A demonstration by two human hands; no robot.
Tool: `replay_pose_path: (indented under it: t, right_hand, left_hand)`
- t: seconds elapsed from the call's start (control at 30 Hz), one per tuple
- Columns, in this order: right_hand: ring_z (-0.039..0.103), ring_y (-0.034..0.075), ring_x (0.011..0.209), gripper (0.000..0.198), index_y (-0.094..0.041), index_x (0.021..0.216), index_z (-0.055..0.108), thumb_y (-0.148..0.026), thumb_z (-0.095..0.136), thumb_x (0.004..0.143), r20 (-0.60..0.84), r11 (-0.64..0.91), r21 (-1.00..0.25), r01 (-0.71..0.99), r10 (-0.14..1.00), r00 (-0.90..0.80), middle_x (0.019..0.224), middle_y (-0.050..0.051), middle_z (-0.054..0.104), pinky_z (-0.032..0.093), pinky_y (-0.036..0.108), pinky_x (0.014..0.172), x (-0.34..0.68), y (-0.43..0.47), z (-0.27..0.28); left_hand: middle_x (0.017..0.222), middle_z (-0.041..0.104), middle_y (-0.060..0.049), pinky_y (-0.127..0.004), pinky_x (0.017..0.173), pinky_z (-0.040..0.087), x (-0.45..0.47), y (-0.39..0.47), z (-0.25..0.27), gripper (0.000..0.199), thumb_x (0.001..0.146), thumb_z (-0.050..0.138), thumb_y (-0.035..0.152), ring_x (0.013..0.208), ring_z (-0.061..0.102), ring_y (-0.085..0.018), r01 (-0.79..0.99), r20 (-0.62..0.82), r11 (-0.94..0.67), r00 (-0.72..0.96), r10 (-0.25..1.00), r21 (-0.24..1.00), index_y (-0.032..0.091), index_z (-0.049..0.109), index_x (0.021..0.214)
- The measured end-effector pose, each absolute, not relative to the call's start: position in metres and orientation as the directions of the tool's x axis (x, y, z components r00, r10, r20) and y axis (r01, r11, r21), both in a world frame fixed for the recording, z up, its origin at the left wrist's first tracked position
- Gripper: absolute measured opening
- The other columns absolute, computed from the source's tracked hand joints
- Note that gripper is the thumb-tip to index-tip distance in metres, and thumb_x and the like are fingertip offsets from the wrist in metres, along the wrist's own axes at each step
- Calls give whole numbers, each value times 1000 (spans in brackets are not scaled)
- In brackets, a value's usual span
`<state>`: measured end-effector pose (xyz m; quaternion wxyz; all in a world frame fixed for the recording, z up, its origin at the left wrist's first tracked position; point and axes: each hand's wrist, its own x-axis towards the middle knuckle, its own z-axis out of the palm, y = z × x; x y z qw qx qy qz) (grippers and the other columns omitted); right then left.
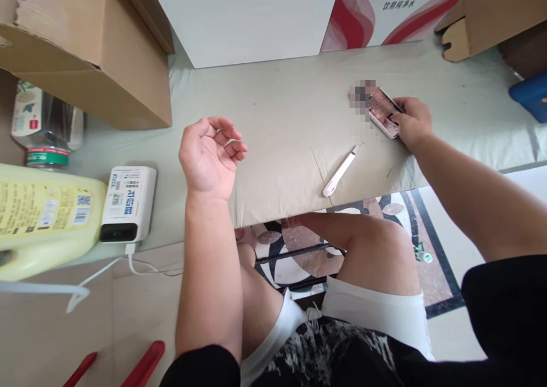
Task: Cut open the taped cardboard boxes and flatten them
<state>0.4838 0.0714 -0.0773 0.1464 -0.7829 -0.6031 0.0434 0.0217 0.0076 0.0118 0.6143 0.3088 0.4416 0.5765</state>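
Observation:
My right hand (412, 119) is closed around the lower end of a smartphone (383, 113) at the right part of the cloth-covered table (282, 147). The phone's screen is lit, and its far end lies by a blurred patch. On the cloth, left of and nearer than the phone, lies a white utility knife (341, 172) with its tip pointing away to the right. My left hand (212, 156) is raised at the table's near edge, palm up and fingers loosely curled apart, with nothing in it.
At the left stand a cardboard box (132, 62), a clear plastic bottle (49, 125), a yellow jug (47, 216) and a white power bank (129, 202) with a cable (132, 261) plugged in. White boxes (252, 16) line the back. A blue object (530, 97) sits far right.

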Motion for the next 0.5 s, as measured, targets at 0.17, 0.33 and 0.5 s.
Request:
replay_pose_path:
  t: [0.17, 0.33, 0.5]
  right_hand:
    - [59, 32, 119, 61, -30, 129, 67, -31, 54, 70, 35, -374, -300, 878, 915, 401, 125, 7, 68, 44, 54, 105, 466, 68, -61]
    - [58, 33, 123, 58, -30, 126, 69, -29, 53, 70, 10, -384, -308, 870, 914, 407, 126, 6, 69, 43, 57, 107, 453, 63, -51]
    - [55, 34, 127, 55, -26, 123, 70, -28, 49, 72, 24, -391, -332, 859, 906, 422, 129, 8, 67, 41, 54, 109, 448, 62, -47]
  left_hand:
    - [72, 67, -9, -37, 57, 41, 20, 9, 8, 37, 76, 63, 64, 68, 64, -25, -411, -181, 144, -52, 982, 900, 27, 68, 72]
    - [72, 66, -9, -37, 58, 42, 21, 12, 6, 38, 77, 63, 65, 69, 65, -25, -412, -183, 152, -38, 982, 898, 27, 68, 74]
    - [72, 66, -8, -36, 57, 42, 22, 11, 6, 33, 77, 63, 59, 66, 62, -24, -416, -190, 158, -36, 981, 896, 27, 68, 74]
